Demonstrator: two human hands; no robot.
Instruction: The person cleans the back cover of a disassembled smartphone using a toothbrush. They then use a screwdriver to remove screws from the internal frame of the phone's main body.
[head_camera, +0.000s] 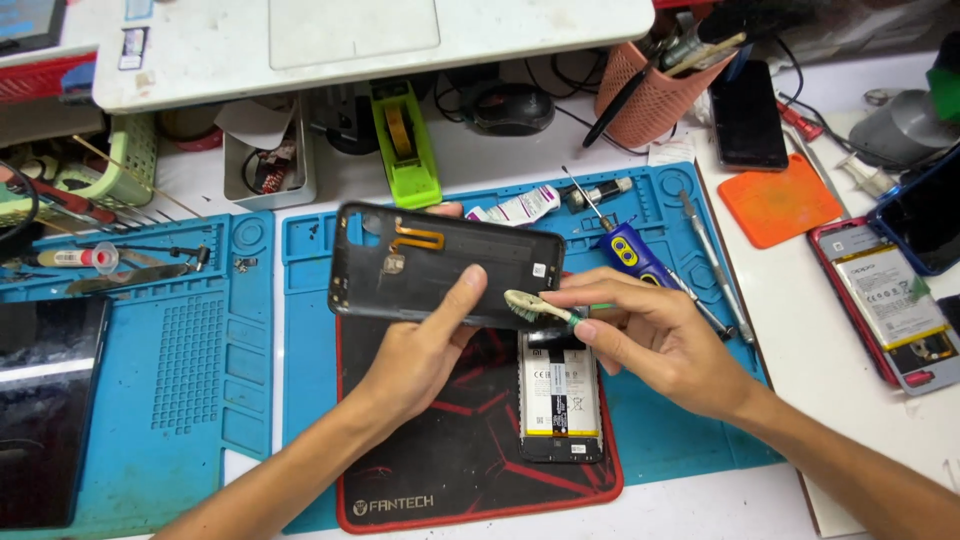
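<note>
The back cover (445, 265) is held above the black mat (470, 440), its inner side facing up, tilted a little down to the right. It is pinched by the left hand (420, 350): the thumb is pressed on the inner face near the lower edge, while the other fingers are hidden behind the cover, only one fingertip being seen past its top edge. A toothbrush (535, 308) is gripped in the right hand (655, 340) between thumb and closed fingers; its worn bristles are laid against the cover's lower right edge, and most of its handle is hidden inside the hand.

Below the cover, an open phone (560, 395) with its battery exposed is laid on the mat; its top end is covered by the right hand and the cover. The mat's upper part is hidden by the cover as well.

Right of the cover, a blue tool (635, 255) and a screwdriver (590, 205) are seen on the blue work mat (300, 330), close to the right hand. Left of the cover, the work mat is bare. A second opened phone (885, 300) is laid well right of the cover, partly cut off by the frame edge.
</note>
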